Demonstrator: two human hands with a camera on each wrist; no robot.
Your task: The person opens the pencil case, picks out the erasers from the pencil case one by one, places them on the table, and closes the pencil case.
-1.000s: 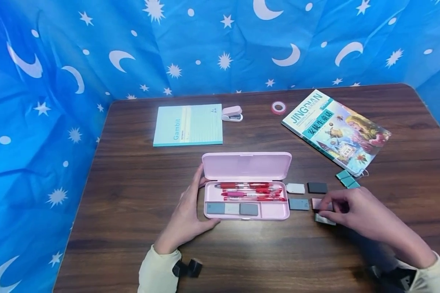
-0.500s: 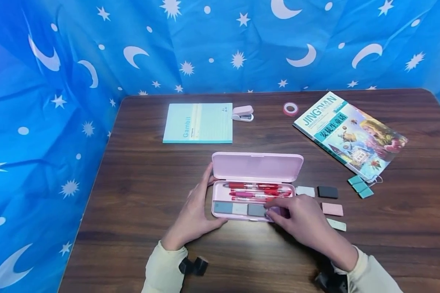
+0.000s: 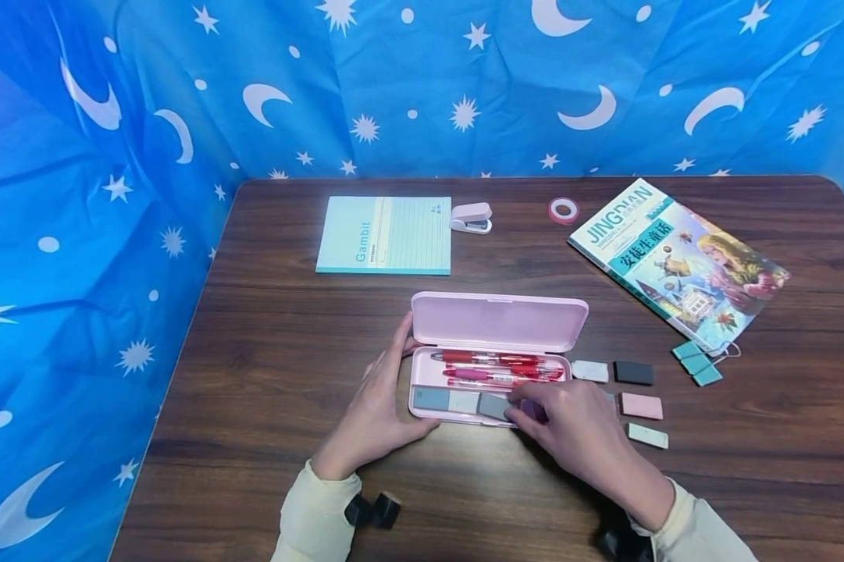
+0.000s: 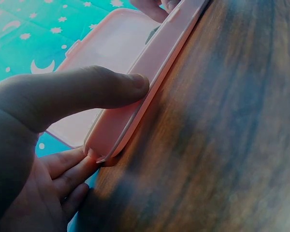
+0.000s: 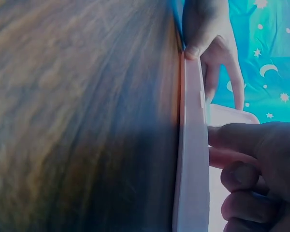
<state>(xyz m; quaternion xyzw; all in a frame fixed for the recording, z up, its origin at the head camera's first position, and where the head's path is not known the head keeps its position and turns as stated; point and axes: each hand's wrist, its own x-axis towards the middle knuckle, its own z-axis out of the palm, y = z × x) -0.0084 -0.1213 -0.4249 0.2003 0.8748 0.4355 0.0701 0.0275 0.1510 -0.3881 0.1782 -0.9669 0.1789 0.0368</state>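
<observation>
A pink pencil case (image 3: 499,324) lies with its lid raised in the middle of the table. My left hand (image 3: 372,414) grips its left end, thumb (image 4: 121,89) along the front wall and fingers at the side. Several red pens (image 3: 485,358) fill the rear compartment. In front are a blue-grey eraser (image 3: 432,398), a white eraser (image 3: 463,402) and a dark grey eraser (image 3: 493,405), which sits slightly tilted. My right hand (image 3: 579,417) pinches the right end of the dark grey one. In the right wrist view, the case wall hides those fingertips. The right front compartment is mostly covered by that hand.
Right of the case lie a white eraser (image 3: 590,371), a black eraser (image 3: 633,373), a pink eraser (image 3: 641,405) and a pale green eraser (image 3: 648,435). Behind are a notebook (image 3: 386,234), stapler (image 3: 471,218), tape roll (image 3: 564,210), book (image 3: 681,265) and green binder clip (image 3: 698,364).
My right hand has moved left from the pale green eraser on the table to the dark grey eraser, which now tilts. The head view has shifted slightly. The left hand still holds the case.
</observation>
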